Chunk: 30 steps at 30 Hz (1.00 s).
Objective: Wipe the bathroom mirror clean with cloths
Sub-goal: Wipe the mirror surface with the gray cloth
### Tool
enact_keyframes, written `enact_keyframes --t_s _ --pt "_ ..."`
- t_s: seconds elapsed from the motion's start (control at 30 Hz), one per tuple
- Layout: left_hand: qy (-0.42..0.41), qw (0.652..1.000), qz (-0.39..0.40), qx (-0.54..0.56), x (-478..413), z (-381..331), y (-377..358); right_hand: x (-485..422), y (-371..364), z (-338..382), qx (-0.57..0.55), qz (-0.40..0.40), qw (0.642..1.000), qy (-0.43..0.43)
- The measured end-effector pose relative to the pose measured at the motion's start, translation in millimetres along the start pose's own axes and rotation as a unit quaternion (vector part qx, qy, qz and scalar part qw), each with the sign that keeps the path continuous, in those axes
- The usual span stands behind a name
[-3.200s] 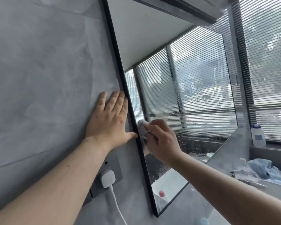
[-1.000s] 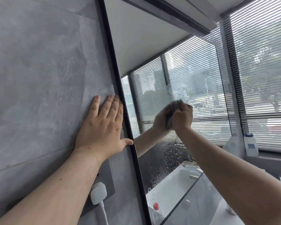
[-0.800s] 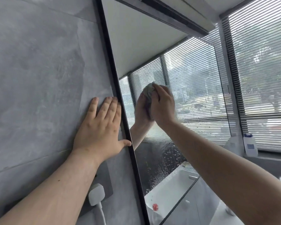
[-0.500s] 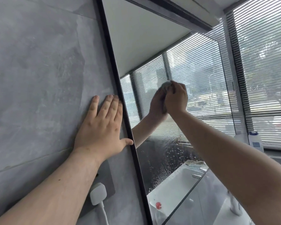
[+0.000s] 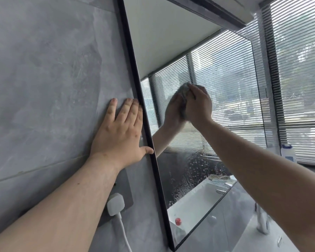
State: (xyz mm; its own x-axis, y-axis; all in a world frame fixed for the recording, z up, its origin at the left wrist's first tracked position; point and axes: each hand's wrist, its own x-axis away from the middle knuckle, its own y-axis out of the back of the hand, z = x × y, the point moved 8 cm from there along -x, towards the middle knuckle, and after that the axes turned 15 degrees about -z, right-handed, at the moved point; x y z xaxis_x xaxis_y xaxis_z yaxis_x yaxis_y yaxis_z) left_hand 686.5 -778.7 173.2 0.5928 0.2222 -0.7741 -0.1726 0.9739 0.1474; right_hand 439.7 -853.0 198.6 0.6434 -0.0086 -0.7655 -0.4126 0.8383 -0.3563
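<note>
A grey wall (image 5: 44, 88) is occupying the left half of the frame, and window blinds (image 5: 298, 88) are covering the right edge. The mirror (image 5: 171, 42), bordered by a thin black frame (image 5: 133, 70), is running diagonally from top centre to bottom centre.

The left hand (image 5: 119, 131) is lying flat on the wall at centre left, just beside the frame, with its fingers straight and close together. Its thumb tip is touching the frame.

The right hand (image 5: 198, 104) is pressing a bunched grey cloth (image 5: 185, 91) against the glass at centre frame, fingers curled around it. The reflection of the hand is meeting it at the glass.

Water droplets (image 5: 195, 171) are clinging to the glass below the cloth.

A white plug (image 5: 115, 203) is sitting in a grey socket plate (image 5: 126, 188) under the left forearm, its cable (image 5: 124, 231) hanging downward. A white bottle (image 5: 287, 153) is standing at the right edge, by the blinds.
</note>
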Motion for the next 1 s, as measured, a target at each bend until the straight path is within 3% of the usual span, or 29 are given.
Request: enact_keyframes --t_s 0.13,0.33,0.57,0.73,1.0 --pt "0.003 1.000 -0.009 0.002 0 0 2 13 0 46 -0.040 0.029 0.993 0.108" --pt "0.004 1.000 -0.010 0.002 0 0 1 76 28 32 -0.001 0.101 0.973 0.209" --pt "0.003 1.000 -0.012 0.002 2 0 1 198 80 -17 0.001 0.231 0.891 0.390" --pt "0.001 1.000 -0.014 0.002 2 -1 0 196 74 -3 -0.012 0.240 0.880 0.410" --pt "-0.009 1.000 -0.001 -0.012 1 0 -2 99 35 77 0.027 0.153 0.938 0.311"
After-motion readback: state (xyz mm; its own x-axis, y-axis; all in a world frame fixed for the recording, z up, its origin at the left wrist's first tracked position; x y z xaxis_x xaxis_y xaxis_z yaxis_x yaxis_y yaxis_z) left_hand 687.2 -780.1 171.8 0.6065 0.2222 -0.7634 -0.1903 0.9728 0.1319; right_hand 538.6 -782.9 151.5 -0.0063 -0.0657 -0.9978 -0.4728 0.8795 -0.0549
